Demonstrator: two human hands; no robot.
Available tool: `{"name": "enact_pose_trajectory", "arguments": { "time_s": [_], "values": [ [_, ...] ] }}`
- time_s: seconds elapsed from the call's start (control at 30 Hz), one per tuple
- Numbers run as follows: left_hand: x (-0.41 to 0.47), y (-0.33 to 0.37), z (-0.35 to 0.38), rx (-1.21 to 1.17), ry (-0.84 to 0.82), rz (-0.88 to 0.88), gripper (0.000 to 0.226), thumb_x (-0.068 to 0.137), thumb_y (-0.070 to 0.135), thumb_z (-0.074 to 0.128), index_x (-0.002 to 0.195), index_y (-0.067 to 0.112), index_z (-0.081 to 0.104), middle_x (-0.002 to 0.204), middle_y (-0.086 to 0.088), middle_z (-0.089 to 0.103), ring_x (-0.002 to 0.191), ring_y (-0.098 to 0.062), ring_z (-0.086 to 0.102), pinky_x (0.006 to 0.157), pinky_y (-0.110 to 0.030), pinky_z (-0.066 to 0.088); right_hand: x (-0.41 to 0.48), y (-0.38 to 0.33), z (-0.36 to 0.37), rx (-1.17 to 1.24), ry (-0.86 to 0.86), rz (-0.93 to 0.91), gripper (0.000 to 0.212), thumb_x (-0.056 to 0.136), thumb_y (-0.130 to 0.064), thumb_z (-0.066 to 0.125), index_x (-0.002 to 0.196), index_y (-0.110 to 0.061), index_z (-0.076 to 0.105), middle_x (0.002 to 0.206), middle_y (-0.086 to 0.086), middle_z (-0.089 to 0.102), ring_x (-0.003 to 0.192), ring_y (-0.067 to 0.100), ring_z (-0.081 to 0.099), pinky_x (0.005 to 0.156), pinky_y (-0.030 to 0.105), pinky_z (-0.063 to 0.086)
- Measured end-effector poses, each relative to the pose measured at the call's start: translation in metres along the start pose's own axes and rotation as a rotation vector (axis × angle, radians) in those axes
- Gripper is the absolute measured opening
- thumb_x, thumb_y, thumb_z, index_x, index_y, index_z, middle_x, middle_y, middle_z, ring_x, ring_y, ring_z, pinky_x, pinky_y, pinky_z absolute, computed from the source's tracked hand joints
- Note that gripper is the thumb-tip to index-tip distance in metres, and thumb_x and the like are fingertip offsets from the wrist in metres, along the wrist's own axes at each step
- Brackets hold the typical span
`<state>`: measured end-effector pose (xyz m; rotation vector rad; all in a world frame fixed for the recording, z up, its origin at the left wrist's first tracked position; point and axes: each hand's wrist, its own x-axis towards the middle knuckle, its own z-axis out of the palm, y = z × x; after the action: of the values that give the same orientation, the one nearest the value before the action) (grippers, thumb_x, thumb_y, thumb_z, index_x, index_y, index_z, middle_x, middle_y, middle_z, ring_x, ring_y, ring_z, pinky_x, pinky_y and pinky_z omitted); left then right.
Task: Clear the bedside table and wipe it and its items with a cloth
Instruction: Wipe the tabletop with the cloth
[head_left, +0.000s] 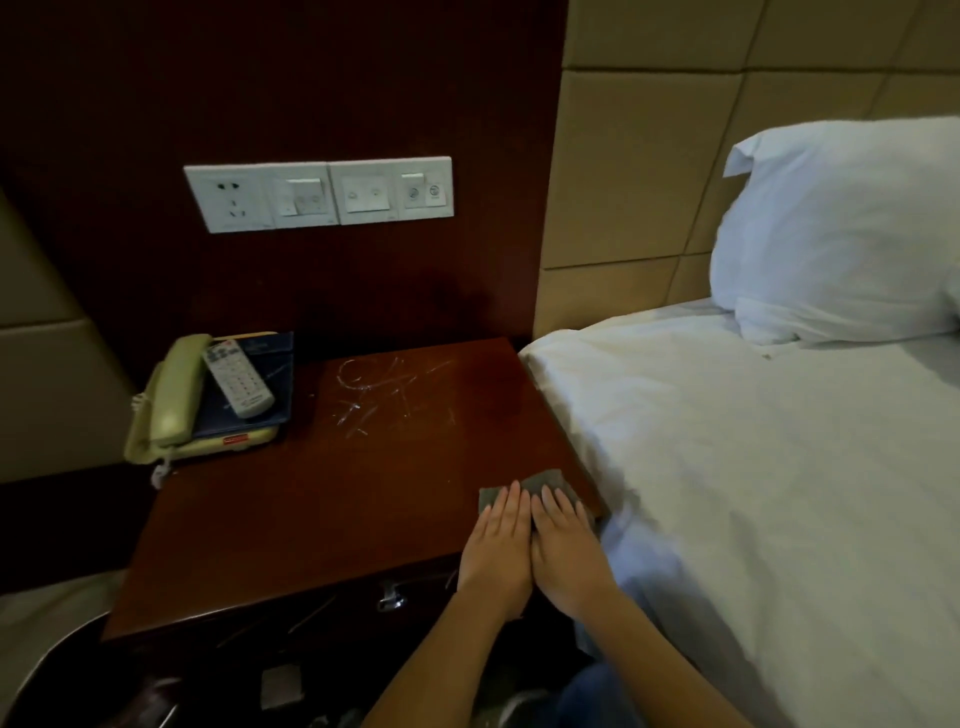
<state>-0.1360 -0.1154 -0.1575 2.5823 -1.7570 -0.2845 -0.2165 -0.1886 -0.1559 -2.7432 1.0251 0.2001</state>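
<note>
The bedside table (311, 519) stood just beside the bed (753, 467), with the telephone (171, 400), a blue folder (270, 364) and the remote (236, 376) stacked at its far left corner. My left hand (498, 540) and right hand (566, 540) lay flat side by side, fingers straight, pressing the grey cloth (540, 480) onto the near right corner. To wipe well, I judged, I should keep even pressure, overlap strokes toward the white marks (374, 395), and lift the stack off first.

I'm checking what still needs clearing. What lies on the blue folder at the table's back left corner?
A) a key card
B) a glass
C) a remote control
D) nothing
C: a white remote control lies slanted across the blue folder, right beside the handset of the phone.
</note>
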Motion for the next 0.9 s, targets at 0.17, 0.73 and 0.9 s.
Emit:
{"name": "enact_pose_trajectory", "arguments": {
  "time_s": [0.17, 0.73, 0.9],
  "values": [
    [-0.027, -0.052, -0.007, -0.075, 0.017, -0.064, 0.067, 0.102, 0.028, 0.028, 0.149, 0.013, -0.017, 0.156, -0.002, -0.025, 0.143, -0.012, -0.02, 0.111, -0.026, -0.015, 0.005, -0.058, 0.008, -0.066, 0.035, -0.066, 0.084, 0.08, -0.043, -0.003, 0.15, -0.01, 0.03, 0.157, 0.01, 0.02, 0.145, 0.025, 0.024, 0.115, 0.037, 0.011],
    [0.046, -0.099, -0.014, -0.055, 0.025, -0.068, 0.072, 0.1, 0.022, 0.034, 0.149, 0.011, -0.017, 0.156, -0.004, -0.025, 0.144, -0.015, -0.02, 0.118, -0.031, -0.008, 0.083, -0.067, -0.005, -0.068, 0.072, -0.057, 0.061, 0.095, -0.041, -0.008, 0.152, -0.02, -0.009, 0.161, 0.004, -0.012, 0.148, 0.018, -0.01, 0.119, 0.038, -0.004],
    [0.097, -0.123, -0.024, -0.072, 0.062, -0.07, 0.065, 0.102, 0.022, 0.028, 0.149, 0.012, -0.014, 0.157, -0.004, -0.021, 0.145, -0.014, -0.018, 0.119, -0.031, -0.007, 0.141, -0.064, -0.015, -0.024, 0.091, -0.052, 0.053, 0.104, -0.033, 0.009, 0.153, -0.02, -0.005, 0.161, 0.003, -0.011, 0.148, 0.017, -0.009, 0.12, 0.038, -0.004]
  ]
}}
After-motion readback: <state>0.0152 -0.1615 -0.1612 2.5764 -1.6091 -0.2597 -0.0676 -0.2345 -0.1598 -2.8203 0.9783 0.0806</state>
